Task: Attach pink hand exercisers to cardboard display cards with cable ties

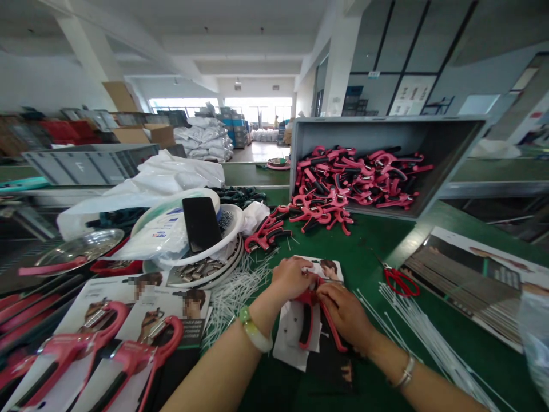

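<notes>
1. Both hands are closing on a job at the table's near edge: the left hand [289,278] is curling over the top of a red-and-black Y-shaped tool [305,326], and the right hand [345,312] is gripping its other arm. Neither is released.
2. That tool is sitting between the hands, against a white card [295,335], with a printed backing card [330,269] showing just ahead of the fingers.
3. Left of the hands, several matching tools are lying already mounted on printed cards [150,315], while more loose ones are waiting ahead of the hands. How many remain, or how many are finished, I cannot tell.
4. Ahead and to the right, a grey plastic crate [386,129] is tilting towards the hands, holding a heap of loose red-and-black tools [355,177]; others are spilling onto the green table [364,240].
5. Ahead and to the left, a white round tub [171,220] is carrying a black smartphone [201,224], and a stacked dish is holding small metal pieces [197,269].
6. White cable ties [234,297] are scattering just left of the hands, more are lying to the right, and red-handled scissors [401,282] are resting beyond them.
</notes>
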{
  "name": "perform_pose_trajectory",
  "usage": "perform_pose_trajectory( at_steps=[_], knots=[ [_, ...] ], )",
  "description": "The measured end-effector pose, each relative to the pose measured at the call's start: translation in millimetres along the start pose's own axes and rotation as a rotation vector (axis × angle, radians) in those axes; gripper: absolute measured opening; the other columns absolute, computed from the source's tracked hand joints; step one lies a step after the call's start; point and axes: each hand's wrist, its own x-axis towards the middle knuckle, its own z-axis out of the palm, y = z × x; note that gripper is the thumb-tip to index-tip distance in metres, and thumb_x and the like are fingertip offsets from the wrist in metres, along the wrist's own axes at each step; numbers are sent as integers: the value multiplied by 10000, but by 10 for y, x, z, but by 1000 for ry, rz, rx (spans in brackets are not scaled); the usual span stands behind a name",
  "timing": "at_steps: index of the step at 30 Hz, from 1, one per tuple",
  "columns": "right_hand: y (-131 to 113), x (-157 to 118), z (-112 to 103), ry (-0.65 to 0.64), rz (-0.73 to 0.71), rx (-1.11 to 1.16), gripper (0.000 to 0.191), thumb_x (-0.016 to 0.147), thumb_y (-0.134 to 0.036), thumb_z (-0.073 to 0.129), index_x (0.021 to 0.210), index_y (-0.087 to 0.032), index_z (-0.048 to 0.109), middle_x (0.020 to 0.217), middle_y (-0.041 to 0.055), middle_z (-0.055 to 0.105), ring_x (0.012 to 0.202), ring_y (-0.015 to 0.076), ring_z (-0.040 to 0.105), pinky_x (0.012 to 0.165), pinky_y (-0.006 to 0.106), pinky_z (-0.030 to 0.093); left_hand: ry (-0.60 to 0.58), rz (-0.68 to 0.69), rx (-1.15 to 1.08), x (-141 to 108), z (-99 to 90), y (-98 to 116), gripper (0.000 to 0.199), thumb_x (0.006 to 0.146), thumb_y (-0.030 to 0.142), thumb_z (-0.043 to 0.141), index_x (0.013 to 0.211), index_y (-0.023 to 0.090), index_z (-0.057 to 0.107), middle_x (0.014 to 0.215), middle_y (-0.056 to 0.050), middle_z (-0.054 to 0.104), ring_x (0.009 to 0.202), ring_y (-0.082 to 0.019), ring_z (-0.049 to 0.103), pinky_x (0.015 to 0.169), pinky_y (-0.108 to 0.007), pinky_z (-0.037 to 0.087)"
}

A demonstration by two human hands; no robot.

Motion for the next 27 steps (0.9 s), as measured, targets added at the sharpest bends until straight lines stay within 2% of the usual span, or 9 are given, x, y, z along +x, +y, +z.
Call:
perform_pose_trajectory(
  at_steps=[4,7,11,14,18,27],
  knots=[
    [-8,-17,-20,27,4,92,195,917,-218,398,857,-202,582,835,44,636,827,166,586,759,288,452,-32,84,3,114,151,104,191,766,399,597,866,308,732,964,18,724,915,-198,639,769,-270,457],
    [-31,-24,-49,29,93,93,189,905,-255,434,854,-204,609,876,52,638,879,183,580,799,311,440,-26,120,-3,72,179,101,167,781,368,596,857,306,731,933,29,726,886,-165,637,780,-254,442],
    [-109,-58,-1,17,229,142,223,889,-321,468,798,-203,633,825,42,624,819,182,579,743,299,442,47,191,33,-69,156,64,143,798,305,588,789,314,730,868,27,729,885,-175,617,956,-369,336],
    [-153,-78,78,87,302,174,245,887,-334,462,772,-194,628,793,38,615,775,176,572,715,286,441,61,233,51,-174,175,22,152,801,265,587,816,331,723,885,27,727,912,-192,599,1015,-454,234],
    [-147,-72,136,152,331,192,245,877,-350,472,766,-193,623,763,32,606,721,170,559,664,272,435,62,241,21,-236,236,-32,150,795,247,592,840,321,714,927,26,723,942,-203,586,1010,-469,216],
    [-146,-72,137,152,361,223,270,874,-363,477,732,-183,618,728,27,591,681,162,553,628,256,422,90,272,35,-275,264,-40,198,799,204,576,849,338,713,896,23,718,919,-200,589,1008,-478,196]
  ],
)
